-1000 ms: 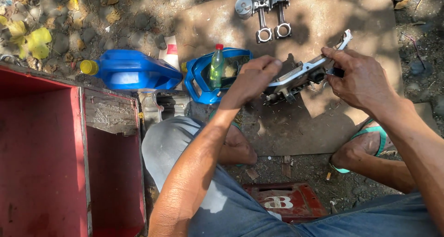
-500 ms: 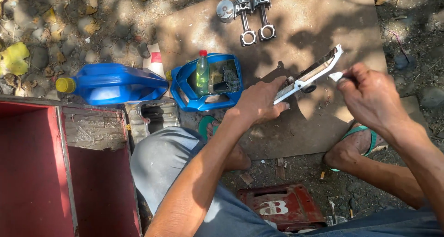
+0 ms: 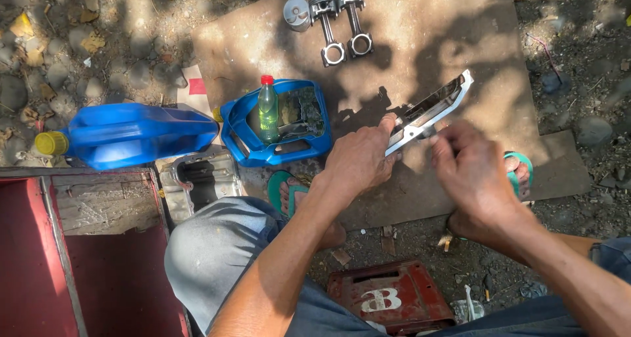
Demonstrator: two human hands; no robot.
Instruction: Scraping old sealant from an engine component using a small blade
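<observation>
Since half a second earlier, the long metal engine part [image 3: 428, 108] had tilted a little and both hands had drawn closer together over the brown board [image 3: 460, 35].

Largest nearby, the blue jug [image 3: 131, 134] lay on its side well to the left of the left hand [image 3: 358, 159], with the cut-open blue container [image 3: 279, 123] holding a small bottle [image 3: 267, 110] just beside that hand. Beyond the hands stood two pistons with rods [image 3: 342, 22].

The left hand clenched the part's near end. The right hand [image 3: 470, 173] worked at its underside, apparently cleaning or fitting something; next seemed to call for a steady hold.

Whatever the right fingers pinched was hidden, so its grasp could not be told.
</observation>
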